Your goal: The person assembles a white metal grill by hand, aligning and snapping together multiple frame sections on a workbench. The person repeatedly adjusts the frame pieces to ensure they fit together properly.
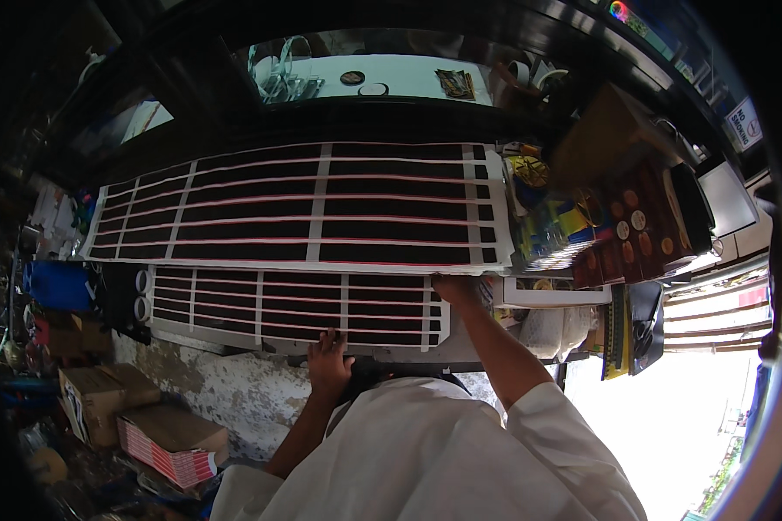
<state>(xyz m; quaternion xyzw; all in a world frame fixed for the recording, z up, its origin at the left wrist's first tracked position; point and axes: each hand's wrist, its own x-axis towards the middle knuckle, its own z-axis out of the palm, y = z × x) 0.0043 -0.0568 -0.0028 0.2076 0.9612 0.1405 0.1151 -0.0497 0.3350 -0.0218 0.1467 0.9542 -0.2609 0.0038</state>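
Note:
Two long black sheets with pale pink-edged stripes and grey cross bands lie before me. The larger far sheet (252, 207) spreads across the back, and the smaller near sheet (300, 295) lies along the front. My left hand (328, 358) rests at the near sheet's front edge, its fingers apart and touching the surface. My right hand (453, 288) is at the near sheet's upper right corner, next to the far sheet's front edge. Its fingers are drawn together there on the near sheet, and the fingertips are partly hidden.
Two white rolls (142, 295) stand at the near sheet's left end. Packets (573, 221) and a cardboard box (613, 135) crowd the right side. A glass-fronted shelf (391, 74) is behind. Down left are cardboard boxes (113, 395) and a blue bag (56, 285).

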